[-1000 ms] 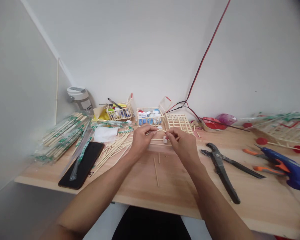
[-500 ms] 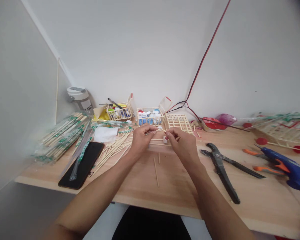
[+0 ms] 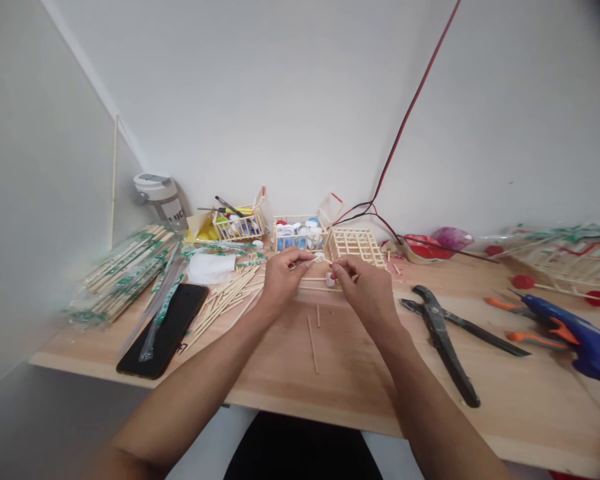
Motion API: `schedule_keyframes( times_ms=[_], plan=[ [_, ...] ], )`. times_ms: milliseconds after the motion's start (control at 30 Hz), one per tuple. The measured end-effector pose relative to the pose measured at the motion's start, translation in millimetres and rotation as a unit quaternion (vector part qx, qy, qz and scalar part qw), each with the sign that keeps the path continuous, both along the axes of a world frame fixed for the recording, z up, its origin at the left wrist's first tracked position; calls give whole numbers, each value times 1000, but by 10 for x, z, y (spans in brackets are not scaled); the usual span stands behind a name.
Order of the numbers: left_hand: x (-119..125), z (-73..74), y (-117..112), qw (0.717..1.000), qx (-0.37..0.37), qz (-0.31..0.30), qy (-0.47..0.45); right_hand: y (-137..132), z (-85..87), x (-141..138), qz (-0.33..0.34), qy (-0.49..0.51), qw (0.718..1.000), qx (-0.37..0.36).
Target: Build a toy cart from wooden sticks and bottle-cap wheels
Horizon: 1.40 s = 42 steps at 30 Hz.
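Observation:
Above the middle of the wooden table, my left hand (image 3: 284, 275) and my right hand (image 3: 364, 285) face each other with fingertips pinched. A short, thin wooden stick (image 3: 323, 260) spans the small gap, one end in each pinch. Just below the right fingertips is a small white-and-pink piece (image 3: 331, 279); whether the fingers touch it I cannot tell. Long sticks run crosswise behind the hands. Nearer the front edge lie two loose sticks, one longer (image 3: 313, 344) and one short (image 3: 319, 316). Beyond the right hand sits a stick lattice frame (image 3: 359, 247).
To the left are a phone (image 3: 163, 333), loose sticks (image 3: 225, 299) and bagged sticks (image 3: 127, 273). Stick baskets (image 3: 300, 235) with bottle caps stand at the back. Pliers (image 3: 443, 340) and a blue glue gun (image 3: 565, 327) lie right. A red-black cable (image 3: 405, 127) hangs along the wall.
Both hands stay nearly in place, still pinching the small stick. My left fingertips have shifted very slightly; nothing else has visibly moved.

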<state>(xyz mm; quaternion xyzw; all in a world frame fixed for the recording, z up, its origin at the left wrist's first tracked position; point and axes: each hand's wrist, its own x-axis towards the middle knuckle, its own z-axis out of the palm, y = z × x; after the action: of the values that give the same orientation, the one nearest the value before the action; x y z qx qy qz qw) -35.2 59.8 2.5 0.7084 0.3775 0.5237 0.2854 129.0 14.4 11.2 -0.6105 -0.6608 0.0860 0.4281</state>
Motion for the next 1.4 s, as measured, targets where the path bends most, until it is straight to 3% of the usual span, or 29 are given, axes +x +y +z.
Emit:
schedule_keyframes(
  times_ms=[1400],
  plan=[
    [2, 1, -12, 1000, -13, -12, -6, -9, -4, -1, 3, -2, 1000, 1]
  ],
)
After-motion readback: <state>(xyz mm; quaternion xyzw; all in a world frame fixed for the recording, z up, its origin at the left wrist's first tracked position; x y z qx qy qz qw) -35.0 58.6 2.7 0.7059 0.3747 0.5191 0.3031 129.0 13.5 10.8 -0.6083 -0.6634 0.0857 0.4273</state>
